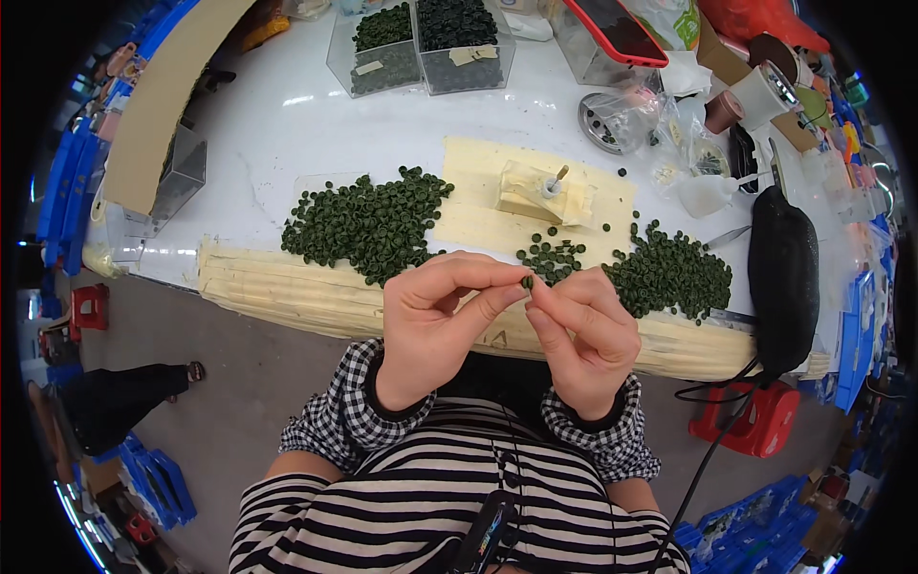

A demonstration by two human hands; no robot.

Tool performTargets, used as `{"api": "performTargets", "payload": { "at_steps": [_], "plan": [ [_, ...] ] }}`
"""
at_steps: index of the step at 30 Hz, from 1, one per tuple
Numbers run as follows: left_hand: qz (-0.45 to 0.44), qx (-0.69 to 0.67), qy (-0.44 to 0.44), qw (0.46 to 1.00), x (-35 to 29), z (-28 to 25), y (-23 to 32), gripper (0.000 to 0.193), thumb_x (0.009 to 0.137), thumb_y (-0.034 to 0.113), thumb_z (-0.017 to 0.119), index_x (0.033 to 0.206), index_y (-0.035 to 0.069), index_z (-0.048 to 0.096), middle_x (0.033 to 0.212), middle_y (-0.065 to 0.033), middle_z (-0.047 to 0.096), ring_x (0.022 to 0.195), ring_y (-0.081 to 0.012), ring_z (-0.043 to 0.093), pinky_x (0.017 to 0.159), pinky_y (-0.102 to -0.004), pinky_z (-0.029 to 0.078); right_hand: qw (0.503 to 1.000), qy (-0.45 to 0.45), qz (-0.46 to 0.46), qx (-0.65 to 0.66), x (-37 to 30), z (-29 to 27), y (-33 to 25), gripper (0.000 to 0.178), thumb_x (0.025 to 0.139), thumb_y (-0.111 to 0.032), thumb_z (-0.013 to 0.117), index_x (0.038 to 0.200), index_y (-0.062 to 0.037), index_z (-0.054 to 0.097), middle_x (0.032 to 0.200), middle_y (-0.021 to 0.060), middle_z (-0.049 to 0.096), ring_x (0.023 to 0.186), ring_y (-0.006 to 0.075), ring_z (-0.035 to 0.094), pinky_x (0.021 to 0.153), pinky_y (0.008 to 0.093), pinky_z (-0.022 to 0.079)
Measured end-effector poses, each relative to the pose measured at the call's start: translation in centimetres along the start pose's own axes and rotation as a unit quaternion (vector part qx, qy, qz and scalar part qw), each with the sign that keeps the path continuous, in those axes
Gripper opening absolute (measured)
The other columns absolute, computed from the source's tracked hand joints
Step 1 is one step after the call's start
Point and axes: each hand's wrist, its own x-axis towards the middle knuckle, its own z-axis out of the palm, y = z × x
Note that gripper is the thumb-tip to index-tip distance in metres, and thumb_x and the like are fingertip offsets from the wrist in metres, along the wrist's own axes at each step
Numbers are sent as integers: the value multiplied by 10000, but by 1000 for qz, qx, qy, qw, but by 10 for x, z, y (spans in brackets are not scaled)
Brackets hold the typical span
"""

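Note:
A small, round, dark green button-like piece (527,282) sits where the fingertips of both hands meet, over the table's near edge. My left hand (440,320) pinches it between thumb and forefinger. The thumb and forefinger of my right hand (588,340) close on it from the other side. Left of my hands spreads a large pile of similar green pieces (363,225); another pile (674,275) lies to the right. Between them is a small cluster (552,256). Just beyond stands a taped block (531,196) with a short upright peg (557,179).
Tape covers the table's front edge (277,292). Two clear bins (464,72) of dark pieces stand at the back, with a red-framed phone (617,31) to their right. A black padded object (784,277) lies at right. Cardboard (167,115) rises at left; a red stool (755,421) stands below.

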Motion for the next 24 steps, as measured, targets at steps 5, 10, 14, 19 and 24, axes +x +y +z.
{"api": "performTargets", "payload": {
  "at_steps": [5,10,14,19,24],
  "plan": [
    [7,57,-40,998,5,-6,6,157,842,-78,670,988,-38,713,958,-127,708,875,-150,665,774,-250,529,999,-30,-14,13,1,-6,5,339,724,51,762,1051,-32,736,795,52,649,674,175,562,591,275,441],
    [-37,-14,-22,999,3,-5,5,174,833,-84,677,1000,-42,709,955,-132,706,875,-154,666,782,-252,534,999,-38,-36,-6,3,-7,4,356,713,41,772,1060,-33,734,798,52,651,666,181,569,586,277,444],
    [-30,-28,-18,999,1,-4,3,176,831,-88,677,999,-45,707,956,-134,705,875,-154,665,782,-251,533,998,-37,-40,-3,2,-6,5,357,709,41,774,1056,-33,736,796,51,653,667,180,572,587,280,447],
    [-13,-11,-22,1000,0,-6,3,173,833,-86,677,997,-41,708,954,-130,704,867,-151,664,771,-246,530,998,-43,-43,-4,3,-6,3,356,700,43,779,1046,-32,739,796,49,655,667,181,576,586,279,452],
    [-37,-31,-15,999,-3,-6,2,171,836,-84,677,997,-38,709,949,-121,703,859,-138,658,760,-233,524,998,-48,-44,-12,4,-6,0,350,697,46,779,1036,-33,742,792,44,655,670,179,577,583,276,455]
  ]
}}
